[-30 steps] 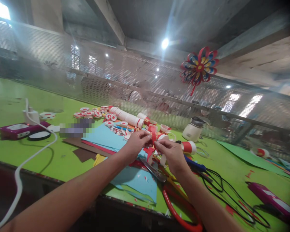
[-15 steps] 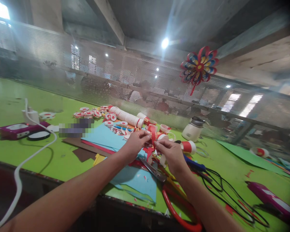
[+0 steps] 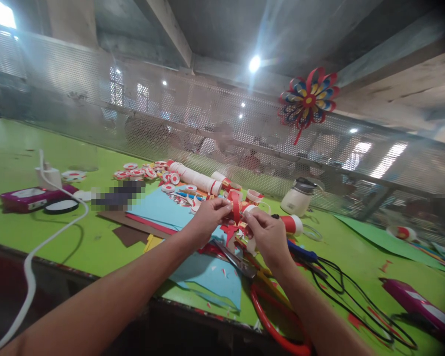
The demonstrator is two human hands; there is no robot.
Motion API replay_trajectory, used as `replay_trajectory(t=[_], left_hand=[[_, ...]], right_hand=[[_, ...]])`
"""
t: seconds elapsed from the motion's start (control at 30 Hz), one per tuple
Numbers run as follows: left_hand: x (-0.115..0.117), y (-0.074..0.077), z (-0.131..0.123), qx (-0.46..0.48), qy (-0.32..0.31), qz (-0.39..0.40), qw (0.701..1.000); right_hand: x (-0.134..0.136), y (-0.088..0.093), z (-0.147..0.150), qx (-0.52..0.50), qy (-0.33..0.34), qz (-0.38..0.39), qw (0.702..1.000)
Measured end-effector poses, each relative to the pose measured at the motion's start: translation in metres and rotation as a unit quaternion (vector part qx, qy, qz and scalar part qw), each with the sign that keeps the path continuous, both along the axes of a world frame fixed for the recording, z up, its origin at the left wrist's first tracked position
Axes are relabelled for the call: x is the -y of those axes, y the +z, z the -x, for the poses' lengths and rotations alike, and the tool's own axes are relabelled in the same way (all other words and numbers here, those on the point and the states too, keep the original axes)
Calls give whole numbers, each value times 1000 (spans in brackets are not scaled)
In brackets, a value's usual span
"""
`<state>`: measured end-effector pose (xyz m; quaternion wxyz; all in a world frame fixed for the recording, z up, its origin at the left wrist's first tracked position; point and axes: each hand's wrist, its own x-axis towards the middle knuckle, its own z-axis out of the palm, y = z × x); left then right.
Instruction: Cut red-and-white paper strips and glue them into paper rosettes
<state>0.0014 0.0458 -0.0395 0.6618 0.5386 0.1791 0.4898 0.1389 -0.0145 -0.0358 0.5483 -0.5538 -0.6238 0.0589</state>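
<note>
The red strip (image 3: 236,207) appears to be thin card with a smooth, faintly shiny face. The blue sheets (image 3: 155,210) are matt paper. The scissors (image 3: 247,270) show smooth metal blades and glossy red plastic handle loops. The bench (image 3: 96,247) has a smooth, semi-gloss green top. The jug (image 3: 295,200) looks to be smooth plastic. The screen (image 3: 77,84) is perforated metal; the ceiling (image 3: 226,29), matt concrete.

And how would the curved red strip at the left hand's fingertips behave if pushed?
The red strip would probably flex: it looks thin and already curves. It is likely light, being so narrow. It may crease if the left hand squeezes it, as it looks papery.
</note>
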Motion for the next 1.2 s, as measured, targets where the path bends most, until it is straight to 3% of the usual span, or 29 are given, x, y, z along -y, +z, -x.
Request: replay_trajectory(t=[0.13,0.33,0.57,1.2], left_hand=[[1,1,1,-5,-8,13,1000],[1,0,0,-34,-20,11,999],[3,0,1,-69,-28,-18,997],[5,3,1,-89,-37,-39,995]], right_hand=[[-3,0,-7,-11,-31,-4,999],[-11,-2,-12,-58,16,32,998],[-10,4,-10,-43,44,64,996],[-7,3,-8,-65,56,78,993]])
